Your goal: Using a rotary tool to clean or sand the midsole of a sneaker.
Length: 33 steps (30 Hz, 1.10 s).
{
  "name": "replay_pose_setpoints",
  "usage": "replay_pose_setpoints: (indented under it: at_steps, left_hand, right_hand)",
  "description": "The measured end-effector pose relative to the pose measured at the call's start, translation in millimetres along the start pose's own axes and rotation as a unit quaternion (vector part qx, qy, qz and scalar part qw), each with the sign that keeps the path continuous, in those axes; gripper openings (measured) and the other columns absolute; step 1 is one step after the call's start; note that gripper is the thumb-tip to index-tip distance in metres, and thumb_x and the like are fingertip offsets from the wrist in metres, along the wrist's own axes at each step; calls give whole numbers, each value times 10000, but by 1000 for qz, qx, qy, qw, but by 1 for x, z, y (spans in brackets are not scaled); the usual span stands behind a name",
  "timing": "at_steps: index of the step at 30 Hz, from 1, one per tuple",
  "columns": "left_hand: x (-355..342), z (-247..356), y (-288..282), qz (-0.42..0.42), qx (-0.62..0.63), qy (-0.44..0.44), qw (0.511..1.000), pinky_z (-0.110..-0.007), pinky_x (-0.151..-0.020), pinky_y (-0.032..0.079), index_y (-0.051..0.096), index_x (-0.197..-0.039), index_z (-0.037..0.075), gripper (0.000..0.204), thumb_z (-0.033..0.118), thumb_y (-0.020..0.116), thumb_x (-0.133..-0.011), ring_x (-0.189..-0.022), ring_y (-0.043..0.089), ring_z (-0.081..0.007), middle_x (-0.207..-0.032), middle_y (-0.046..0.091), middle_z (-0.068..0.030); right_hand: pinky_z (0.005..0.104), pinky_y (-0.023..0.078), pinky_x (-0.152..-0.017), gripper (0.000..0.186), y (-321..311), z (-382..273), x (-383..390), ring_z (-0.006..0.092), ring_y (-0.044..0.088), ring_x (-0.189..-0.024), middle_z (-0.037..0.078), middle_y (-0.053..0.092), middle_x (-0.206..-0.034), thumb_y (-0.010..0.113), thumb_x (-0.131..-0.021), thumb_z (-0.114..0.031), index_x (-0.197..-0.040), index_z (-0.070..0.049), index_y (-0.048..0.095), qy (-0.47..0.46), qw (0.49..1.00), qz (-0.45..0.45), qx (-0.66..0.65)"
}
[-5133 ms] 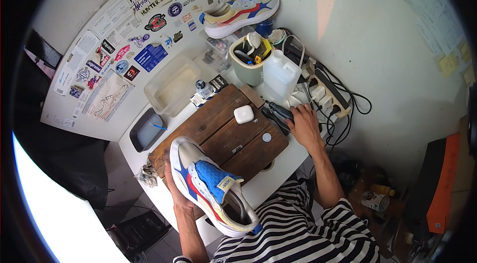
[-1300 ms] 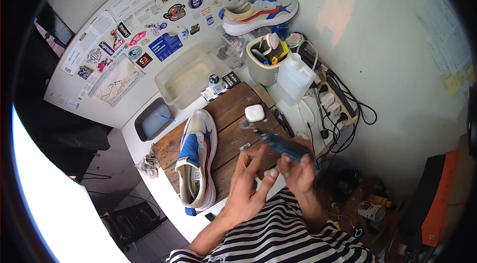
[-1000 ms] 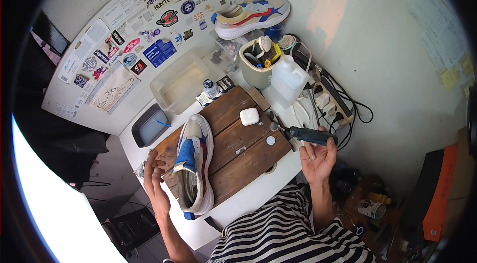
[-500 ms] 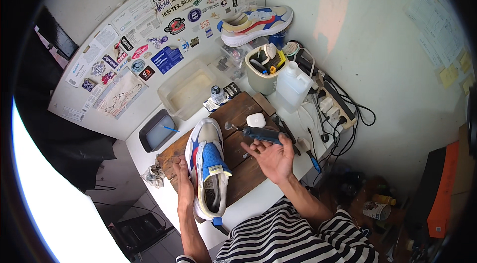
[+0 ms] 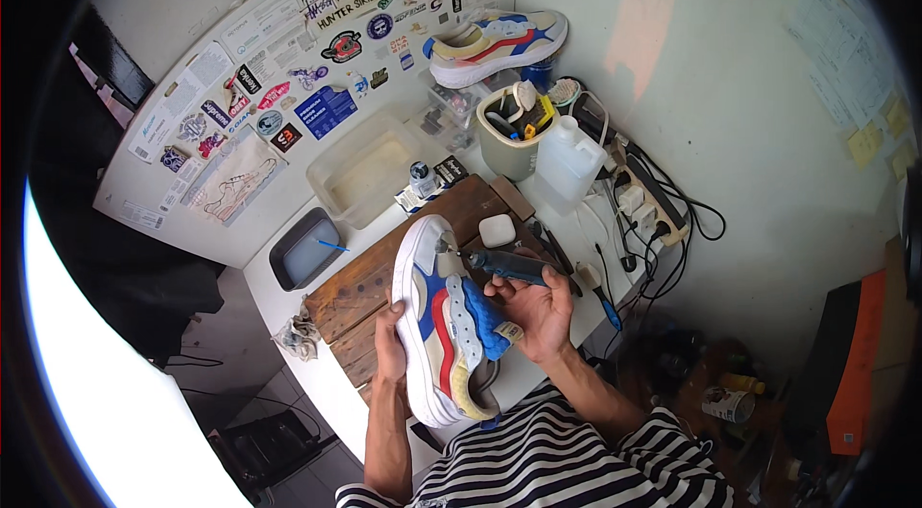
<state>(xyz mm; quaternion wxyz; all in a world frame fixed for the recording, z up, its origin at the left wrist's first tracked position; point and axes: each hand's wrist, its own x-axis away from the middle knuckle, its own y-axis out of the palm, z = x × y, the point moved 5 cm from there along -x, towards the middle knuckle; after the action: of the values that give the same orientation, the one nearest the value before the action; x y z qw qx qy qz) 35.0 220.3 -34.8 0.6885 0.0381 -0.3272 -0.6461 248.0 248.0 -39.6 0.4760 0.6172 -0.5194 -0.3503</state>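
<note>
A white sneaker point(image 5: 444, 326) with blue, red and cream panels is tilted on its side, its sole toward my left. My left hand point(image 5: 388, 345) grips it by the sole's edge, thumb on the sidewall and the other fingers hidden behind it. In my right hand point(image 5: 543, 318) is a dark rotary tool point(image 5: 514, 266), held like a pen. Its small round tip lies over the shoe's toe; whether it touches is too small to tell. The shoe is above a brown wooden board point(image 5: 346, 306).
A matching sneaker point(image 5: 499, 45) sits at the back. Nearby are a bucket of tools point(image 5: 504, 157), a white jug point(image 5: 569, 167), a clear tub point(image 5: 336, 183), a grey tray of liquid point(image 5: 279, 263), a small bottle point(image 5: 421, 180), a white case point(image 5: 497, 230) and a power strip point(image 5: 663, 191) with cables.
My left hand has lifted and rolled the sneaker so its side faces up, shifting it right. My right fingers have curled in around the rotary tool, bringing its tip over the toe.
</note>
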Motion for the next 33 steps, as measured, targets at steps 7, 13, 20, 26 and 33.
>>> replay_pose_setpoints:
  at_steps: [7, 13, 20, 26, 33]
  left_hand:
    - [3, -6, 45, -3, 86, -30, 996, -420, -980, 572, 559, -1433, -43, 796, 497, 574, -849, -1070, 719, -326, -1267, 708, -239]
    - [5, -25, 62, -53, 41, -108, 992, -410, -964, 581, 537, -1453, -56, 935, 615, 605, -805, -1056, 725, -340, -1257, 702, -263]
    - [6, -33, 94, -156, -70, -152, 973, -392, -1017, 552, 476, -1522, -60, 878, 611, 470, -956, -1101, 716, -310, -1336, 673, -243]
    - [4, -43, 87, -108, -77, -142, 981, -391, -933, 579, 525, -1462, -82, 929, 677, 487, -927, -1036, 718, -319, -1267, 688, -268]
    - [7, -42, 88, -59, 8, -115, 992, -392, -956, 590, 542, -1445, -90, 870, 627, 393, -976, -1037, 735, -309, -1240, 706, -259]
  right_hand:
    - [452, 533, -984, 484, 40, -87, 5, 298, 693, -1076, 228, 697, -1209, 580, -1058, -290, -1451, -21, 492, -155, 939, -95, 293]
    - [409, 614, -832, 427, 39, -107, 11, 306, 750, -876, 240, 721, -1033, 626, -1072, -271, -1344, 23, 479, -159, 892, -96, 413]
    - [503, 592, -836, 466, 5, -113, 25, 310, 695, -766, 223, 707, -930, 467, -1043, -485, -1236, -61, 448, -225, 945, -25, 237]
    - [473, 586, -837, 770, -13, -97, 37, 328, 725, -859, 237, 733, -1008, 363, -1052, -639, -1403, 20, 551, -202, 941, -18, 273]
    - [421, 574, -782, 820, -22, -93, 33, 380, 750, -1020, 268, 753, -1061, 322, -1070, -661, -1414, 52, 536, -171, 945, 7, 278]
